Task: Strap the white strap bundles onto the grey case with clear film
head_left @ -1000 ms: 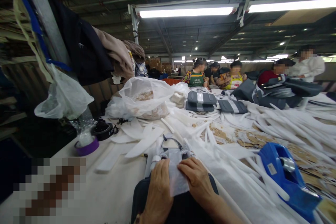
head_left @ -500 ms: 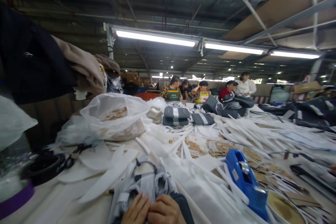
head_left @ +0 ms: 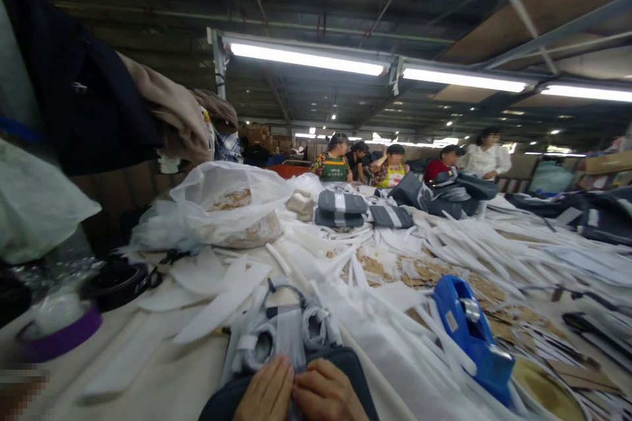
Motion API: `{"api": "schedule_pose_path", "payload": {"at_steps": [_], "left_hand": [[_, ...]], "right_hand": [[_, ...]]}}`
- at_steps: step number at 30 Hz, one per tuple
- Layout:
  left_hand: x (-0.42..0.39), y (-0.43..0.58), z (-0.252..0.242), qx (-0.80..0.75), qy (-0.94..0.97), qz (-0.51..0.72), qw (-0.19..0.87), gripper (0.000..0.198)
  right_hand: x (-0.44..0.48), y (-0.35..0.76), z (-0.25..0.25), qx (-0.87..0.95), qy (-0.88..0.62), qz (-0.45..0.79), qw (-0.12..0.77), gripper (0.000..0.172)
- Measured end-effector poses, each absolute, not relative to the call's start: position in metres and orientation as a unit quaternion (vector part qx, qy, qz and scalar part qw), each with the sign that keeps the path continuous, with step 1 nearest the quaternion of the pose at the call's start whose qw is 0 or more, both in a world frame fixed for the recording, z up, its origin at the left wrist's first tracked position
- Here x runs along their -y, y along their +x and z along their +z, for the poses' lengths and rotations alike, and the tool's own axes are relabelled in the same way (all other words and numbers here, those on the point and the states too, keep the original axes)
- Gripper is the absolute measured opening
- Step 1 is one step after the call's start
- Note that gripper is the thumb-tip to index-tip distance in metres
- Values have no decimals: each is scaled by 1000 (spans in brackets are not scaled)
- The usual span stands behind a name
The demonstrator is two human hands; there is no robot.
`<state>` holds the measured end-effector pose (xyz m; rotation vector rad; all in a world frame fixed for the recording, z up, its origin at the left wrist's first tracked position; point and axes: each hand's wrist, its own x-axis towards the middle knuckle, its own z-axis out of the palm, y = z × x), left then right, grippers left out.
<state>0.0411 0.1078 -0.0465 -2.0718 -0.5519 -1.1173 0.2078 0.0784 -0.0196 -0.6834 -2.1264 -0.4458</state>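
A dark grey bag [head_left: 353, 368] lies at the table's near edge, its lower part cut off by the frame. Its handle and rolled straps [head_left: 259, 345] are wrapped in white padding, with a translucent white wrapping strip [head_left: 290, 332] running down the middle toward me. My left hand [head_left: 266, 388] lies flat over the strip and the bag, fingers stretched and close together. Right beside it, my right hand [head_left: 328, 391] has bent, closed fingers at the strip's edge. The fingertips of the two hands nearly meet, and what lies under them is hidden.
To the right stands a blue tape dispenser [head_left: 471, 339] beside a tape roll [head_left: 546, 391]. White foam pieces [head_left: 222, 296] lie left. Behind are a clear plastic bag [head_left: 222, 204] and stacked grey bags [head_left: 340, 207]. A purple-rimmed roll [head_left: 64, 335] sits far left. Several people work beyond.
The view has shifted slightly, showing more of the dark grey bag below the wrapped straps. Both hands now rest a little lower on it, still side by side.
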Motion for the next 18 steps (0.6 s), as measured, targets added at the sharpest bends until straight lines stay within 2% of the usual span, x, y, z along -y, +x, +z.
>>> {"api": "schedule_pose_path", "payload": {"at_steps": [3, 7, 18], "left_hand": [[-85, 37, -28, 244, -841, -364, 318, 37], [-73, 38, -21, 250, -866, -327, 285, 35], [-69, 38, -13, 204, -879, -354, 245, 32]], "right_hand": [[-63, 210, -10, 862, -298, -93, 399, 31], [-57, 212, -7, 868, -293, -69, 394, 28], [-50, 216, -11, 877, -309, -51, 365, 29]]}}
